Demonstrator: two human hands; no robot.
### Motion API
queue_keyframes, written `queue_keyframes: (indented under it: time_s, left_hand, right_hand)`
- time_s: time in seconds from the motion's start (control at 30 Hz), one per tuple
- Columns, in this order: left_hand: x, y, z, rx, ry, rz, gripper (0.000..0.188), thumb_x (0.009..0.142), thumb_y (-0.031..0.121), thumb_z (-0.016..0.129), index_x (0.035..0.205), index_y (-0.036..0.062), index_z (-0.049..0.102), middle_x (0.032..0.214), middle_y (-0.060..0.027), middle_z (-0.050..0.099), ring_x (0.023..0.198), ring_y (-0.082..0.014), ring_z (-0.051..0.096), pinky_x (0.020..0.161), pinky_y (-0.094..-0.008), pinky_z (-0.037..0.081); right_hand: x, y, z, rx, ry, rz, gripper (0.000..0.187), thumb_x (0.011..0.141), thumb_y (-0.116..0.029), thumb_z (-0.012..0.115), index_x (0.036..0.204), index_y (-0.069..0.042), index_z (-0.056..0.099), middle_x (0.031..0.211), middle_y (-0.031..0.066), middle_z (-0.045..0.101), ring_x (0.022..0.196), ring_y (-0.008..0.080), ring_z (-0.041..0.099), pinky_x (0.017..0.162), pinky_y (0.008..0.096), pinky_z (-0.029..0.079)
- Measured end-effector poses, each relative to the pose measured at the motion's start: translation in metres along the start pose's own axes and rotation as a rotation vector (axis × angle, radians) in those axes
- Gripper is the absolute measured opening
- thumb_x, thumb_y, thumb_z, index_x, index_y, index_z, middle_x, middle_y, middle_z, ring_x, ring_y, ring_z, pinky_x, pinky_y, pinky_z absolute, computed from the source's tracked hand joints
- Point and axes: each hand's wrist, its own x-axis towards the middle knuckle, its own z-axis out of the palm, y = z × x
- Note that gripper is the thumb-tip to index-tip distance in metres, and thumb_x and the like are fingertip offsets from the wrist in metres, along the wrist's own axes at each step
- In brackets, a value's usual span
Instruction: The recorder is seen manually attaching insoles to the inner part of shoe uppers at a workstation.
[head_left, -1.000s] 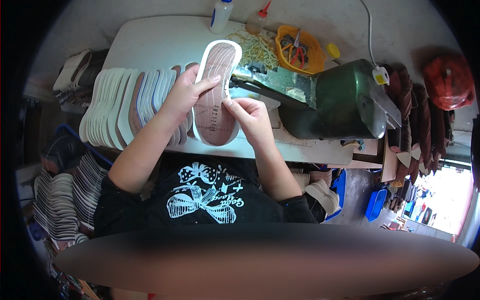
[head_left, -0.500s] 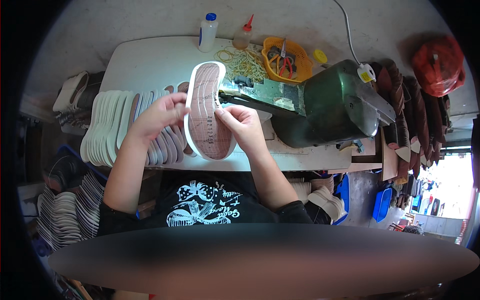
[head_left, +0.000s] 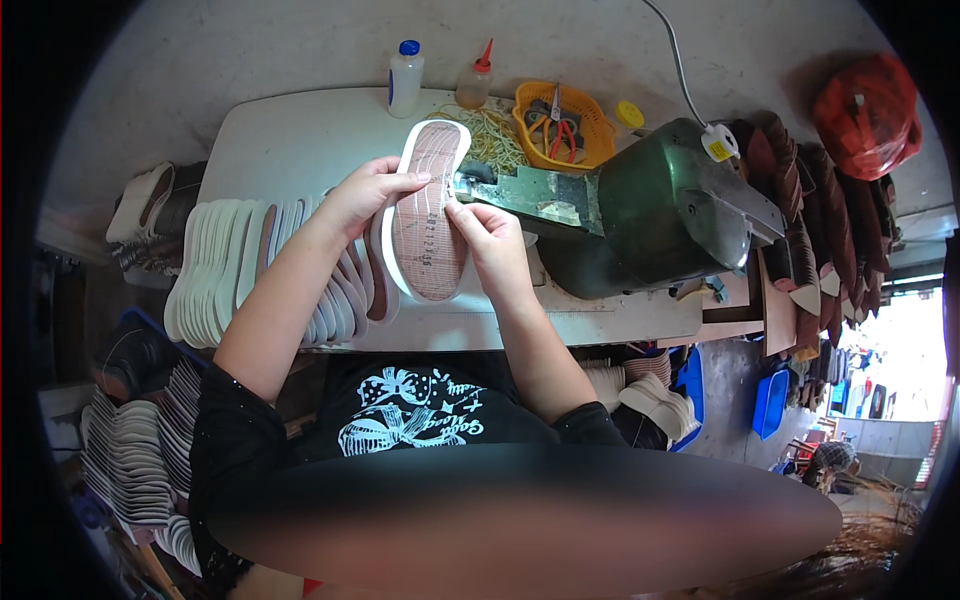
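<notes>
A shoe insole [head_left: 430, 250], brownish-red with fine lines and a white rim, is held upright between my hands in front of the machine's narrow arm. My left hand [head_left: 365, 198] grips its left edge, with the thumb lying across the face near the waist. On the opposite edge, my right hand [head_left: 492, 240] pinches it between thumb and fingers, close to the tip of the machine arm [head_left: 535, 198]. A lit spot shows at that tip, and the insole partly hides it. Left of the insole, a long row of white and grey insoles [head_left: 215, 265] stands on the white table [head_left: 290, 130].
The dark green machine body [head_left: 650, 210] takes up the table's right side. Behind are a yellow basket [head_left: 595, 115] with pliers, a blue-capped bottle [head_left: 405, 85], a red-tipped bottle [head_left: 474, 82] and loose yellow-green threads [head_left: 485, 135]. More stacked insoles [head_left: 125, 460] sit at lower left.
My left hand has moved right and up, and its thumb now lies on the insole's face. The insole leans a little more to the right. My right hand keeps its pinch.
</notes>
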Motion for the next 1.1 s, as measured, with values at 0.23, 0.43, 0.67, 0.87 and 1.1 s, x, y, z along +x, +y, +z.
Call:
queue_keyframes:
  time_s: [0.23,0.43,0.67,0.87,1.1]
  left_hand:
    - [0.01,0.001,0.004,0.165,0.068,0.045,0.038,0.083,0.018,0.065,0.11,-0.0052,0.053,0.097,-0.013,0.062,0.082,-0.0155,0.063,0.072,-0.028,0.053]
    - [0.013,0.005,0.01,0.219,0.076,0.058,0.045,0.081,0.021,0.068,0.113,-0.0058,0.05,0.097,-0.0134,0.062,0.084,-0.0158,0.062,0.074,-0.0275,0.052]
    - [0.028,0.013,0.008,0.228,0.059,0.017,0.043,0.081,0.022,0.069,0.108,-0.0059,0.053,0.092,-0.0123,0.063,0.08,-0.0151,0.063,0.073,-0.0274,0.052]
    - [0.048,0.023,-0.016,0.196,-0.016,-0.189,0.054,0.077,0.03,0.071,0.112,-0.0065,0.052,0.092,-0.012,0.063,0.08,-0.0164,0.064,0.073,-0.0272,0.052]
    - [0.078,0.052,-0.03,1.165,-0.398,0.535,0.076,0.061,0.045,0.077,0.127,0.0158,0.052,0.144,-0.0169,0.031,0.136,-0.0342,0.022,0.11,-0.0505,0.013]
  right_hand:
    - [0.001,0.004,-0.012,0.012,0.004,0.014,0.023,0.089,-0.019,0.06,0.09,0.003,0.067,0.08,0.0016,0.065,0.071,0.0046,0.054,0.067,0.0183,0.04]
    - [-0.011,0.005,-0.02,0.039,0.047,0.065,0.023,0.085,-0.019,0.066,0.092,0.002,0.066,0.081,0.0022,0.065,0.068,0.0048,0.055,0.064,0.0194,0.043]
    - [-0.027,0.021,-0.02,0.118,-0.087,0.203,0.02,0.085,-0.018,0.066,0.09,0.001,0.067,0.082,0.003,0.066,0.071,0.0068,0.058,0.068,0.0216,0.045]
    - [-0.013,0.023,0.002,0.189,0.095,0.065,0.02,0.087,-0.016,0.063,0.092,0.003,0.068,0.082,0.0025,0.066,0.072,0.005,0.056,0.069,0.0204,0.044]
    - [0.003,0.016,0.012,0.349,0.171,0.072,0.02,0.089,-0.015,0.06,0.092,0.003,0.068,0.083,0.0028,0.066,0.072,0.004,0.055,0.067,0.0185,0.043]
